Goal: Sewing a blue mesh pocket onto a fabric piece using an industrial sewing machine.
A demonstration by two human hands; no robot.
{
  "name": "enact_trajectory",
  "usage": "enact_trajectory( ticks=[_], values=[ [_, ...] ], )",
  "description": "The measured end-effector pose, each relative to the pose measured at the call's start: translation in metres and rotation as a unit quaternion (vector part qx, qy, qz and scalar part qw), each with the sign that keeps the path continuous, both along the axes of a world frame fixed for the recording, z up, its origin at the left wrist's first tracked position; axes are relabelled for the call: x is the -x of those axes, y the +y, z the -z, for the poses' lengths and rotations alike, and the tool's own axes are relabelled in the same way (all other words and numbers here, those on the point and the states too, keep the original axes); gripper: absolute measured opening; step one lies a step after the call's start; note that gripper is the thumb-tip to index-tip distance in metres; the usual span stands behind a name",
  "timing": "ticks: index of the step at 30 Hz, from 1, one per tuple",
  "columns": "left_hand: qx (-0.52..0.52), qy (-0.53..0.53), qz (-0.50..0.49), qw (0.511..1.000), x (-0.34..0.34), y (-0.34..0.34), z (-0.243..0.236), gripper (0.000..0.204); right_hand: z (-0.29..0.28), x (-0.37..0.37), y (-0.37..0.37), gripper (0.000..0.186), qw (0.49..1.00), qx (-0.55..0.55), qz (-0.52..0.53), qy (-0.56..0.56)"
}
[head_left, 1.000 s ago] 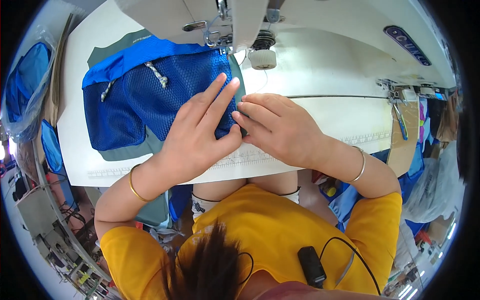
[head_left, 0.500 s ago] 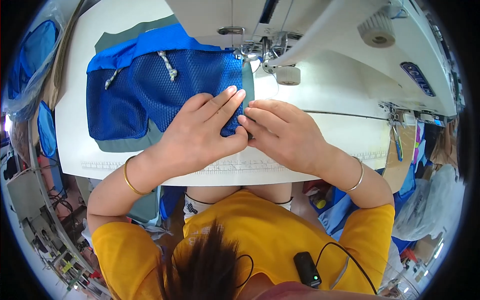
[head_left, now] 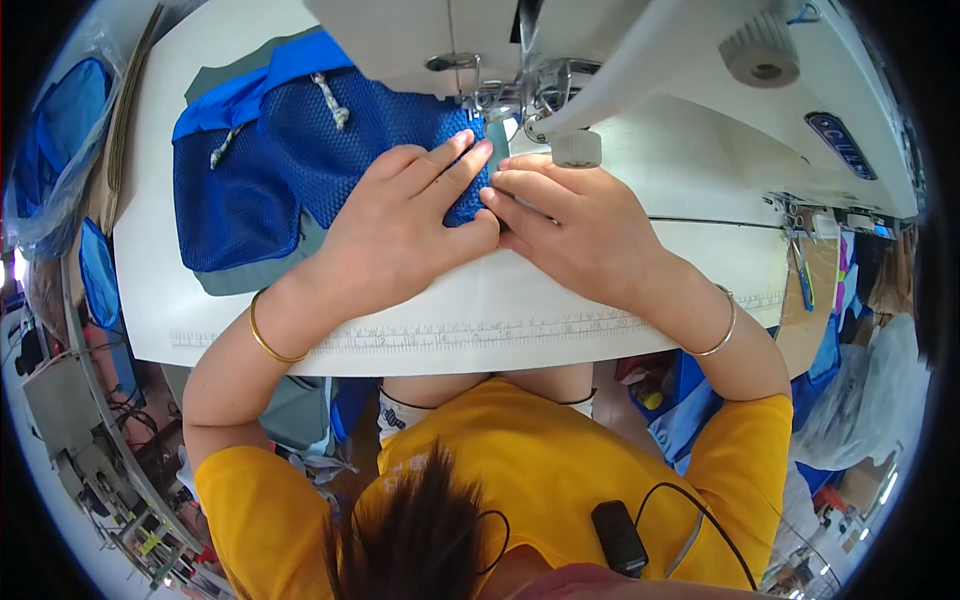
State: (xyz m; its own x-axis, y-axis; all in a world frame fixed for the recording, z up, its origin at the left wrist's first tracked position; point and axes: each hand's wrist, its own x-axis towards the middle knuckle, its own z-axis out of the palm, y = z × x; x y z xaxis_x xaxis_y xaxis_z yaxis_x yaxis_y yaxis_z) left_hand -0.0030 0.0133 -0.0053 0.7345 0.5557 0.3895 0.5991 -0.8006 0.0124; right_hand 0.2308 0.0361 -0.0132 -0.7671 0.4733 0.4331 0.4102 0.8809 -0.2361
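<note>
A blue mesh fabric panel [head_left: 335, 160] with a plain blue band [head_left: 310, 57] and white cord ends [head_left: 330, 100] lies over grey-green fabric [head_left: 235, 280]. Its right edge runs beneath the presser foot of a white sewing machine [head_left: 490, 108]. My left hand [head_left: 405, 215] rests flat on the mesh near that edge, fingers stretched toward the foot. My right hand [head_left: 585, 220] sits just right of it, fingertips closed on the fabric's right edge close to the foot. The exact pinch is partly hidden under the fingers.
The white table [head_left: 230, 325] carries a printed ruler strip [head_left: 480, 335] along its near edge. A grey knob [head_left: 576, 149] hangs low beside the needle area. Small snips [head_left: 800, 275] are at the right. Plastic-bagged blue pieces [head_left: 65, 130] stand at the left, and a clear bag [head_left: 855, 400] at the right.
The fabric's right edge has slid farther under the presser foot, and both hands have moved forward with it. The view has shifted slightly.
</note>
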Motion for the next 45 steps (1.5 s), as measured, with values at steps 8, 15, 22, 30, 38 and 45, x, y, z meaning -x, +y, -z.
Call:
enact_trajectory(
  ticks=[8,15,22,30,38,45],
  values=[
    [-0.013,-0.078,-0.005,0.997,-0.009,-0.012,-0.001,0.031,0.001,0.001,-0.003,0.033,0.999,0.008,0.032,0.01],
    [-0.014,-0.087,0.007,0.996,-0.005,-0.013,0.005,0.034,0.007,0.0,-0.011,0.025,0.998,-0.036,0.004,0.058],
    [-0.064,-0.082,-0.019,0.994,-0.008,-0.012,0.004,0.033,0.011,-0.002,-0.013,0.021,0.998,-0.016,-0.008,0.066],
    [-0.058,-0.082,-0.008,0.995,-0.003,-0.01,0.001,0.029,0.014,-0.003,-0.012,0.021,0.997,-0.034,-0.009,0.061],
    [-0.043,-0.065,0.008,0.997,-0.001,-0.007,-0.005,0.029,0.013,-0.003,-0.012,0.021,0.998,-0.029,-0.01,0.059],
    [-0.05,-0.052,0.016,0.997,-0.002,-0.011,-0.003,0.032,0.01,-0.001,-0.014,0.022,0.997,-0.049,-0.002,0.057]
  ],
)
